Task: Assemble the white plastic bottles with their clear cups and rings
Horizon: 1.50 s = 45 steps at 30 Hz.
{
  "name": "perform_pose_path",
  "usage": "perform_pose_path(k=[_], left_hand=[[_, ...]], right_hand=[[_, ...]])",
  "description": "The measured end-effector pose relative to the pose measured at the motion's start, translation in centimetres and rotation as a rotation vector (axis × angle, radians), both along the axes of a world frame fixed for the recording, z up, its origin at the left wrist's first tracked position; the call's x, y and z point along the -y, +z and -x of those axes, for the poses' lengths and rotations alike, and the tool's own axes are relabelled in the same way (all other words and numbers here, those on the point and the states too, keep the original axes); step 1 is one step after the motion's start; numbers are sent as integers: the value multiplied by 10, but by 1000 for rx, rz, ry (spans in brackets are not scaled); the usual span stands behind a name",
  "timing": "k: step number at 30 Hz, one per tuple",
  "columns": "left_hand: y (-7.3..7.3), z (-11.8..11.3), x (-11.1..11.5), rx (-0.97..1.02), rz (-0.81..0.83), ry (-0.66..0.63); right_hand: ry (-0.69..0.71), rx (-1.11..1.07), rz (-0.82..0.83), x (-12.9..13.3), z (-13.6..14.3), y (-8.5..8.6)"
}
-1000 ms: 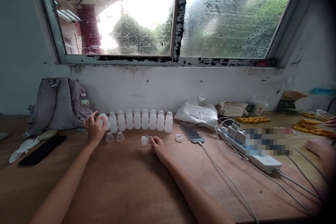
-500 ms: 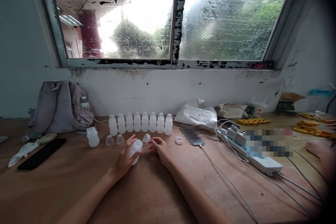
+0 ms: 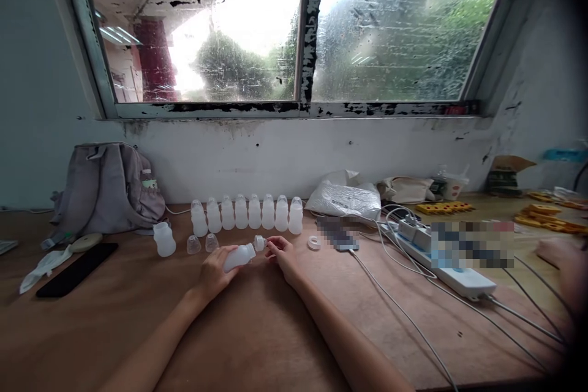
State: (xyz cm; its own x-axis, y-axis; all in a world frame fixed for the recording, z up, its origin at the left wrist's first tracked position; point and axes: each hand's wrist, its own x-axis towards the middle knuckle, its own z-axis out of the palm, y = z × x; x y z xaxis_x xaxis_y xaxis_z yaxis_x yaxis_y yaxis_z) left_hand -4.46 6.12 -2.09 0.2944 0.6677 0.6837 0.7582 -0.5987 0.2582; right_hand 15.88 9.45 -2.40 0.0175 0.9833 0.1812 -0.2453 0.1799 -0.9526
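Observation:
My left hand (image 3: 215,271) is wrapped round an open white bottle (image 3: 239,256), tilted with its mouth to the right. Just off that mouth, my right hand (image 3: 281,253) pinches a small white ring cap with a clear nipple (image 3: 260,243). Cap and bottle are apart. Several capped white bottles (image 3: 254,213) stand in a row behind. Two clear domed covers (image 3: 212,243) rest left of my left hand, and an uncapped bottle (image 3: 164,241) stands farther left. A white ring (image 3: 313,243) lies right of my right hand.
A grey backpack (image 3: 108,187) and a black flat case (image 3: 77,270) are at the left. To the right are a phone (image 3: 342,237), a silver bag (image 3: 343,197), a power strip (image 3: 463,282) with cables, and yellow parts (image 3: 444,207). Another person's hand (image 3: 551,252) shows at the right edge.
The bottle in my left hand has tipped from nearly upright to lying over to the right. The cap in my right hand has turned and now faces the bottle's mouth.

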Motion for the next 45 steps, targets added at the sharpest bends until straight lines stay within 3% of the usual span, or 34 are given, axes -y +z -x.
perform_pose_path(k=[16,25,30,34,37,39,43,45], left_hand=[[3,1,0,-30,-62,-45],[9,0,6,13,-37,-159],[14,-5,10,276,223,-178],[16,-10,11,614,647,-246],[14,-14,13,681,839,-312],[13,-15,15,608,703,-262],[10,-13,16,278,167,-151],[10,-10,15,173,43,-134]], right_hand=[[58,169,-64,-4,3,-6],[68,298,-49,0,1,0],[96,137,31,8,1,14],[401,-33,35,25,3,32],[520,-48,15,31,7,33],[430,-12,23,28,11,25],[194,135,19,18,18,10],[137,182,-8,18,21,9]])
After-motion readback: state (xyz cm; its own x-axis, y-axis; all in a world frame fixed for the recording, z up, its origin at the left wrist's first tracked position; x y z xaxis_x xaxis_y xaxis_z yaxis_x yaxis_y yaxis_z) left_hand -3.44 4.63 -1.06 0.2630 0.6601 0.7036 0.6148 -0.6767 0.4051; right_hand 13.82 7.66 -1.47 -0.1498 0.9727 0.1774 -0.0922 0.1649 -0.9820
